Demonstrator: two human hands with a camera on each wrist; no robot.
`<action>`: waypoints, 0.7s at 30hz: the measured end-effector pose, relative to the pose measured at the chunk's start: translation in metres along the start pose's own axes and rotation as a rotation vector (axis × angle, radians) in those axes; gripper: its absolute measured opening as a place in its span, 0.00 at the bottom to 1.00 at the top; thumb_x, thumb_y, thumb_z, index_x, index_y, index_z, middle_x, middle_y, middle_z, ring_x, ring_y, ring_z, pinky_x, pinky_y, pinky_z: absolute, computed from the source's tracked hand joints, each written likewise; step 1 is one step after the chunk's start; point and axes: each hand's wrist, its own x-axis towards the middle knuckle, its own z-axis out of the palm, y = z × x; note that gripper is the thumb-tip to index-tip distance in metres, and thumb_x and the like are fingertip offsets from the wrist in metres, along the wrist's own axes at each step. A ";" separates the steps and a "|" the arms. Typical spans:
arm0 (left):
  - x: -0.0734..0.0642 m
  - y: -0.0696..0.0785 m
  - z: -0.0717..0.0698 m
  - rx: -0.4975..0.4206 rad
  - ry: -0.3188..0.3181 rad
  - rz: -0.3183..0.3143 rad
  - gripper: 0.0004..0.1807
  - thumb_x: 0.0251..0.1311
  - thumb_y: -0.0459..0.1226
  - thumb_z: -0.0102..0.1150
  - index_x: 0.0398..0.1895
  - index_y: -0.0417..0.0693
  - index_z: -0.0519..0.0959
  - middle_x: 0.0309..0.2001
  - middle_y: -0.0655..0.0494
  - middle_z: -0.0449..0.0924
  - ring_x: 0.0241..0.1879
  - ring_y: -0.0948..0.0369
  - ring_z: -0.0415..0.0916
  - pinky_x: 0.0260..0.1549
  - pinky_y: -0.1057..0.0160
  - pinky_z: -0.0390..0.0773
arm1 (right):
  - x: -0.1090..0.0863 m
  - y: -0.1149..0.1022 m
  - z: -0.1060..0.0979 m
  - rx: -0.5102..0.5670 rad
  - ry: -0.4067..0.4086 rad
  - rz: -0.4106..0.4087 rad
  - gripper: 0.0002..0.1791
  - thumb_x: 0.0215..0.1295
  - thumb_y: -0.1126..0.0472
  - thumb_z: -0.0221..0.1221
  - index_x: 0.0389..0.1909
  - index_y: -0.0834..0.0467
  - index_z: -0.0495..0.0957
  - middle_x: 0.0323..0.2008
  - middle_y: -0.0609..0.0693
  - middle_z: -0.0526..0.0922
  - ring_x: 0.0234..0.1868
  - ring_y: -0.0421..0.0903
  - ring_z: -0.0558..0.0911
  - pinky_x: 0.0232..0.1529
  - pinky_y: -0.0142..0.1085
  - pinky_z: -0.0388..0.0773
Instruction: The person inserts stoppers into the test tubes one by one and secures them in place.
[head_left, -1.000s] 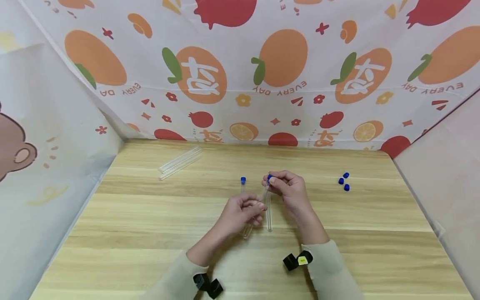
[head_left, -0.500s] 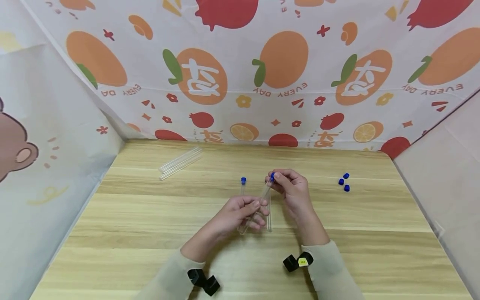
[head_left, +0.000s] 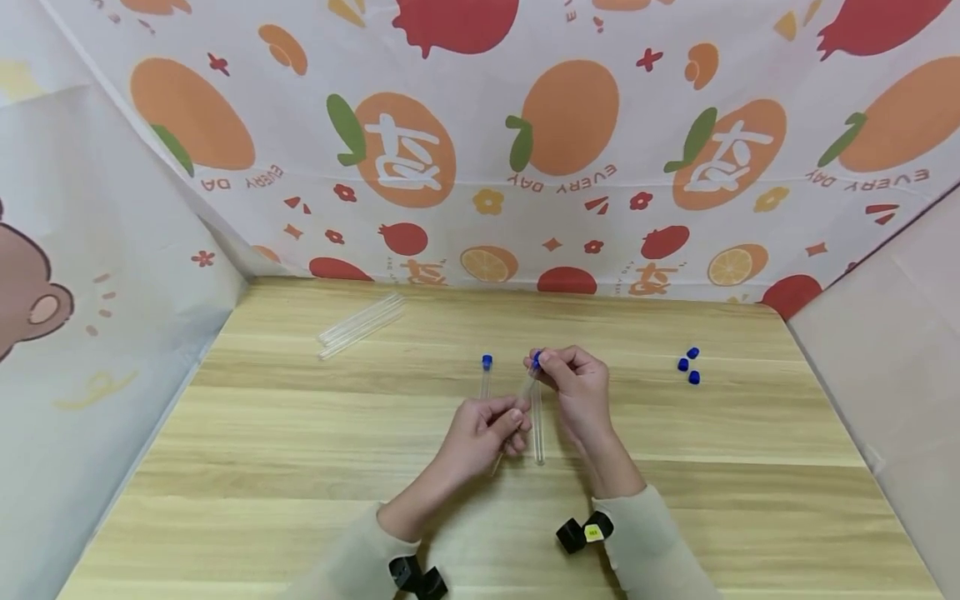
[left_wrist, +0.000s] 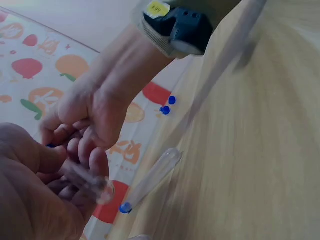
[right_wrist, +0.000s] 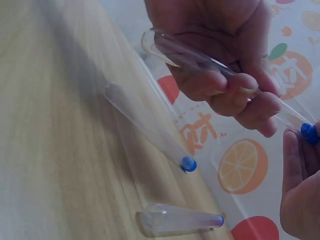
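Observation:
In the head view my left hand (head_left: 480, 437) grips a clear test tube (head_left: 529, 387) by its middle, tilted above the table. My right hand (head_left: 588, 396) pinches the blue cap (head_left: 537, 360) at the tube's upper end. The right wrist view shows this cap (right_wrist: 309, 133) at the tube's end, between the right fingers, while the left fingers wrap the glass (right_wrist: 195, 57). How deep the cap sits is unclear. Beneath the hands lie two capped test tubes: one (head_left: 486, 385) to the left, partly hidden by the left hand, and another (head_left: 538, 437) whose cap end is hidden behind the right hand.
Several uncapped glass tubes (head_left: 360, 327) lie side by side at the back left of the wooden table (head_left: 285, 467). Three loose blue caps (head_left: 683, 364) are grouped at the right. A fruit-print cloth (head_left: 480, 150) hangs along the back edge.
Both hands have shifted slightly, first a little to the right and then back left, still holding the tube and its cap. The tubes and caps on the table have stayed put.

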 end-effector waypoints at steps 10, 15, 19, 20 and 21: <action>-0.003 0.003 -0.001 0.308 0.075 0.127 0.13 0.70 0.30 0.55 0.51 0.30 0.82 0.30 0.41 0.85 0.22 0.48 0.80 0.18 0.65 0.80 | 0.007 -0.013 -0.016 -0.132 -0.186 0.025 0.14 0.63 0.74 0.59 0.21 0.57 0.78 0.30 0.51 0.88 0.36 0.48 0.89 0.42 0.39 0.87; -0.002 0.005 -0.001 0.436 0.088 0.167 0.13 0.69 0.30 0.56 0.52 0.30 0.82 0.30 0.45 0.86 0.19 0.60 0.78 0.14 0.67 0.76 | 0.011 -0.021 -0.026 -0.164 -0.322 0.024 0.13 0.65 0.74 0.59 0.22 0.57 0.78 0.33 0.51 0.88 0.38 0.49 0.88 0.41 0.39 0.87; -0.003 0.006 0.000 0.480 0.088 0.179 0.12 0.69 0.30 0.56 0.50 0.32 0.83 0.29 0.47 0.86 0.18 0.66 0.74 0.12 0.68 0.74 | 0.011 -0.021 -0.030 -0.164 -0.348 0.015 0.13 0.64 0.74 0.59 0.23 0.58 0.77 0.33 0.52 0.88 0.38 0.48 0.88 0.40 0.38 0.87; -0.003 0.006 0.000 0.470 0.087 0.172 0.12 0.69 0.30 0.56 0.50 0.32 0.83 0.29 0.47 0.86 0.18 0.65 0.75 0.12 0.68 0.74 | 0.011 -0.021 -0.030 -0.161 -0.341 0.019 0.12 0.65 0.74 0.59 0.23 0.58 0.77 0.33 0.52 0.88 0.38 0.47 0.88 0.40 0.38 0.87; -0.003 0.005 0.000 0.456 0.084 0.165 0.11 0.69 0.30 0.56 0.49 0.33 0.84 0.28 0.46 0.85 0.18 0.62 0.76 0.12 0.68 0.74 | 0.010 -0.020 -0.030 -0.161 -0.330 0.025 0.12 0.65 0.73 0.59 0.23 0.58 0.77 0.34 0.53 0.89 0.38 0.46 0.88 0.41 0.38 0.87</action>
